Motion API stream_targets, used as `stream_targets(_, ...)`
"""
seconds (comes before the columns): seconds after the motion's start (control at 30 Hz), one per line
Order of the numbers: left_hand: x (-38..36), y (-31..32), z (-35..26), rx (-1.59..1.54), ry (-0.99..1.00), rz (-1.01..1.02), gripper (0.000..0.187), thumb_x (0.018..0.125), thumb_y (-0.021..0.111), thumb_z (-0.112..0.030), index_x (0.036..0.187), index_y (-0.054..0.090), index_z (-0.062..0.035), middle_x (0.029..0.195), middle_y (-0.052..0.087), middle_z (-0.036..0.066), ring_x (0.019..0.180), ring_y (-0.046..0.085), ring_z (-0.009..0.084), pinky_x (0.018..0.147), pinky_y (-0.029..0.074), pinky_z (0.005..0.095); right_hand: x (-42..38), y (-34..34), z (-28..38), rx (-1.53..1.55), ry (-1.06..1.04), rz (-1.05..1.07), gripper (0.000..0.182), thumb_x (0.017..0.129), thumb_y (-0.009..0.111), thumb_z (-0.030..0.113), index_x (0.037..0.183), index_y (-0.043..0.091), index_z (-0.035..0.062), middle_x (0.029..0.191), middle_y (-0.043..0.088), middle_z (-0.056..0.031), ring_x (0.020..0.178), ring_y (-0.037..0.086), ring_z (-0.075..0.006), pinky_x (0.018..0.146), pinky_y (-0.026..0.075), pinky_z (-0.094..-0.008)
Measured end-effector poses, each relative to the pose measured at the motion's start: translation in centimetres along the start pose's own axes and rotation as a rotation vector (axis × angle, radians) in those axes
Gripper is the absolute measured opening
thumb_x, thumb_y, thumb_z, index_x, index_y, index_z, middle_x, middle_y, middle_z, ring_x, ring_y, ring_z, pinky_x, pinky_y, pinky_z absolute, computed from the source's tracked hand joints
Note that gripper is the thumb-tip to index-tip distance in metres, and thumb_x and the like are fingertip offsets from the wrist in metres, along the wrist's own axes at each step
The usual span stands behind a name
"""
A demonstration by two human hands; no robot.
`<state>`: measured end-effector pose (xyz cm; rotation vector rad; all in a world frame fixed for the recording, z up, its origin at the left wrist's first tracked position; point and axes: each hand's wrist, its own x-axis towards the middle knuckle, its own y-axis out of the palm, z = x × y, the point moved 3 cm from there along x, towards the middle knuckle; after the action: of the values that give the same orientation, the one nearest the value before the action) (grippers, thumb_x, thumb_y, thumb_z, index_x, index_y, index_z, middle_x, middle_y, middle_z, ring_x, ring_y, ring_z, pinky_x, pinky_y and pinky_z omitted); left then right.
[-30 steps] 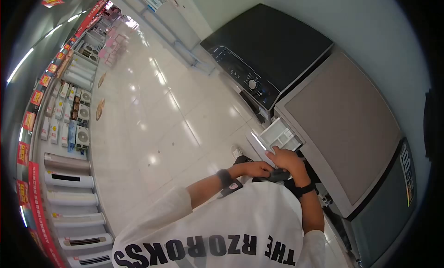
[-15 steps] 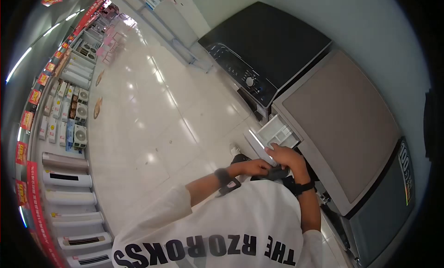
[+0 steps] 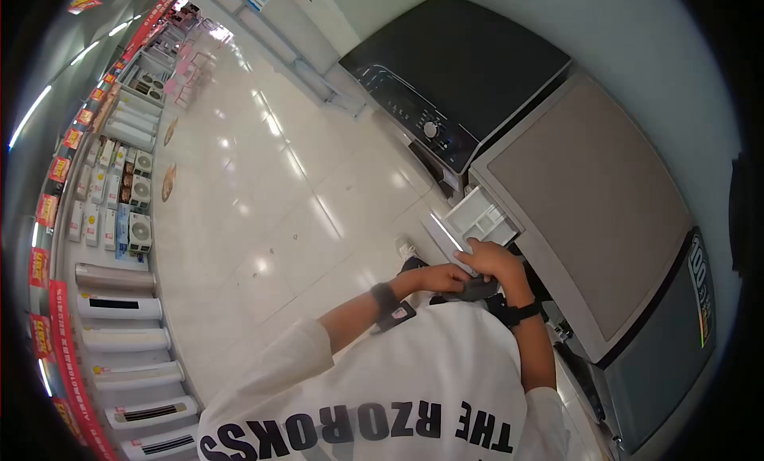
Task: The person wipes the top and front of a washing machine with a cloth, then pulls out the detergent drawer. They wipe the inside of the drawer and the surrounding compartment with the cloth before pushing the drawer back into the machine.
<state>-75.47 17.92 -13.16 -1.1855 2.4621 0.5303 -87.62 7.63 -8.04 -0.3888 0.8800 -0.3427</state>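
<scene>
A white detergent drawer [image 3: 483, 214] with compartments is pulled out of a washing machine with a brown-grey top [image 3: 585, 206]. My right hand [image 3: 489, 260] is closed at the front edge of this drawer, thumb against its silvery front panel [image 3: 447, 237]. Close below it, by my waist, my left hand [image 3: 443, 279] has its fingers curled at a dark grey object [image 3: 480, 287] whose kind I cannot make out. Dark bands are on both wrists.
Another washing machine with a black top [image 3: 461, 71] and a control knob stands beyond the first, and a dark grey one [image 3: 660, 381] on the near side. Shiny tiled floor [image 3: 255, 175] stretches left. Air conditioners [image 3: 119, 306] line the far left wall under red signs. A metal-framed stand [image 3: 294, 51] is ahead.
The view has shifted slightly. Both hands stay at nearly the same places, and the drawer remains pulled out.
</scene>
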Motion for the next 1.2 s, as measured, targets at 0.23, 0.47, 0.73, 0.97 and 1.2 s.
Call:
stream_targets(0.23, 0.6, -0.6, 1.1, 0.105, 0.012, 0.040, 0.011, 0.088, 0.053, -0.008, 0.082, 0.060, -0.0035, 0.069, 0.051, -0.004, 0.064, 0.048, 0.0069, 0.057, 0.040, 0.0270, -0.4, 0.1, -0.2, 0.020, -0.037, -0.009, 0.074, 0.095, 0.051, 0.053, 0.142, 0.044, -0.0039, 0.095, 0.070, -0.0260, 0.054, 0.066, -0.0266, 0.059, 0.054, -0.0372)
stream_targets(0.47, 1.1, -1.2, 2.7, 0.126, -0.048, 0.087, 0.014, 0.089, 0.053, -0.004, 0.093, 0.066, 0.0003, 0.078, 0.057, -0.004, 0.075, 0.051, 0.0061, 0.069, 0.044, 0.0263, 0.6, 0.3, -2.3, 0.221, -0.014, -0.009, 0.072, 0.097, 0.049, 0.052, 0.145, 0.043, -0.0022, 0.101, 0.070, -0.0226, 0.052, 0.064, -0.0230, 0.055, 0.053, -0.0358)
stream_targets(0.73, 0.9, -0.8, 1.0, 0.179, 0.052, 0.106, 0.013, 0.088, 0.054, -0.007, 0.092, 0.061, 0.0032, 0.078, 0.056, 0.003, 0.080, 0.051, 0.0109, 0.077, 0.045, 0.0318, 0.2, -0.2, -1.2, 0.226, -0.062, 0.088, 0.074, 0.098, 0.046, 0.055, 0.150, 0.038, 0.0025, 0.118, 0.066, -0.0238, 0.055, 0.065, -0.0224, 0.068, 0.054, -0.0348)
stream_targets(0.97, 1.0, -1.0, 1.3, 0.175, 0.104, 0.103, 0.013, 0.087, 0.054, -0.007, 0.089, 0.057, 0.0057, 0.080, 0.056, 0.008, 0.082, 0.053, 0.0150, 0.079, 0.046, 0.0344, -0.3, 0.0, -1.3, 0.154, -0.047, 0.083, 0.073, 0.097, 0.048, 0.054, 0.149, 0.039, 0.0034, 0.113, 0.068, -0.0244, 0.061, 0.068, -0.0250, 0.067, 0.054, -0.0353)
stream_targets(1.2, 1.3, -0.5, 2.5, 0.190, 0.196, 0.054, 0.011, 0.088, 0.053, -0.007, 0.084, 0.062, -0.0014, 0.074, 0.054, -0.001, 0.071, 0.050, 0.0073, 0.064, 0.042, 0.0277, -1.4, 0.5, 0.4, -0.002, -0.040, 0.046, 0.075, 0.098, 0.041, 0.058, 0.150, 0.037, 0.0045, 0.087, 0.071, -0.0231, 0.055, 0.066, -0.0279, 0.064, 0.054, -0.0378)
